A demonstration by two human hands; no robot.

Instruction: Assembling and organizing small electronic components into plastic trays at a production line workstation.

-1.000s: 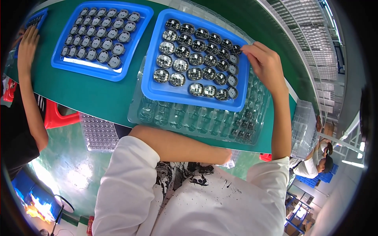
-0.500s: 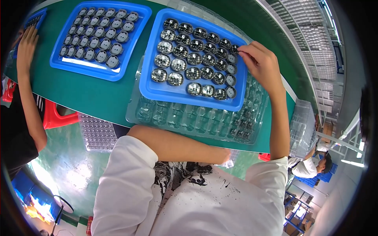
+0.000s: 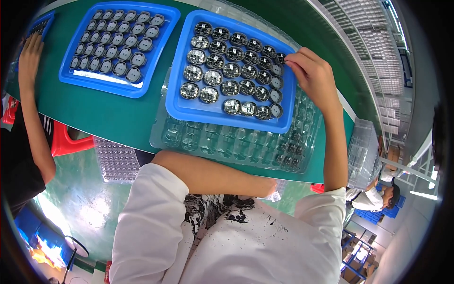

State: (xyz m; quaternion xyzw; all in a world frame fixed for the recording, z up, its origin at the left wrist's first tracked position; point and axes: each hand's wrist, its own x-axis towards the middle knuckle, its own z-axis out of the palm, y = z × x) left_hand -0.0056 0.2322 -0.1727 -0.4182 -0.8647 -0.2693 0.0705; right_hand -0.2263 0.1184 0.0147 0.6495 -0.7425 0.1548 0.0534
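Note:
A blue tray (image 3: pixel 172 102) holds rows of rounded cases, most showing dark circuit boards on top. My right hand (image 3: pixel 309 71) is at its right edge, thumb and fingers pinched at a small circuit board (image 3: pixel 281 58) over the top of the rightmost column. Below that board, the rightmost column shows plain grey cases (image 3: pixel 276 95) with two dots each. My left forearm crosses below the table edge. My left hand (image 3: pixel 267 187) is beside a clear plastic piece (image 3: pixel 277 194); its fingers are hidden, and whether it grips that piece does not show.
Under the tray lies a clear blister tray (image 3: pixel 208 142), small dark parts in its right cells. A second blue tray (image 3: pixel 111 87) of grey cases stands left on the green table (image 3: pixel 109 111). Further left, a co-worker's hand (image 3: pixel 30 59) reaches another tray. Stacked clear trays (image 3: pixel 363 154) stand at right.
The whole view has shifted very slightly. My right hand stays pinched at the same spot, and my left hand has not visibly moved.

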